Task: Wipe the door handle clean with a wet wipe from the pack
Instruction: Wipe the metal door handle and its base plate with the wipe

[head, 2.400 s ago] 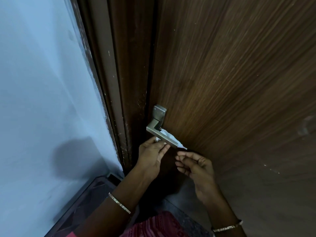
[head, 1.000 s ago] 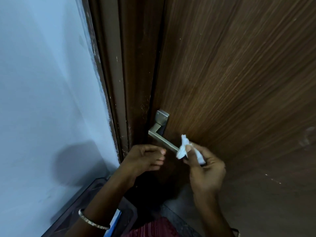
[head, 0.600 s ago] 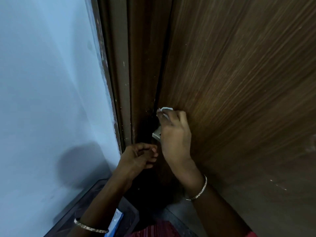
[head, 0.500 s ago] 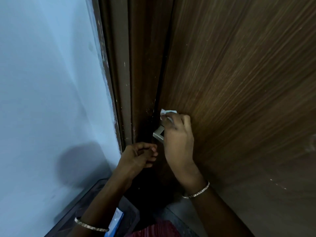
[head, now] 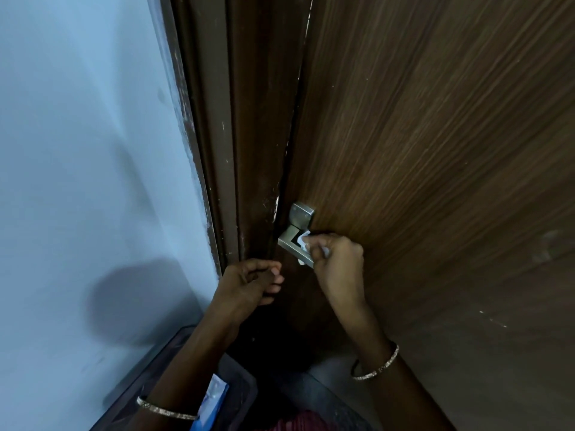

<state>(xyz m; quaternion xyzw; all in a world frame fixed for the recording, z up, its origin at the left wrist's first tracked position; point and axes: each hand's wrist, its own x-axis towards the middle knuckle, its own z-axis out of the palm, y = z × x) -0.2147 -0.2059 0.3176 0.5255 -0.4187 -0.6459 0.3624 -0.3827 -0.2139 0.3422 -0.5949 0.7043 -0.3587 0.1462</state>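
A brushed-metal lever door handle [head: 291, 242] with a square plate is mounted on the brown wooden door [head: 435, 150]. My right hand [head: 336, 261] grips a crumpled white wet wipe [head: 303, 239] and is wrapped around the lever bar, covering most of its length. My left hand [head: 252, 283] hangs just below and left of the handle, fingers loosely curled, holding nothing. The blue-and-white wipe pack [head: 211, 399] lies at the bottom, partly hidden by my left forearm.
A dark door frame [head: 236, 135] runs up the middle beside a pale blue wall [head: 77, 150] on the left. A dark low surface [head: 174, 384] under the pack sits against the wall. Dark floor shows at the bottom.
My right hand has brought the wipe down from the handle's square plate onto the lever bar. The left hand has stayed in place below the handle.
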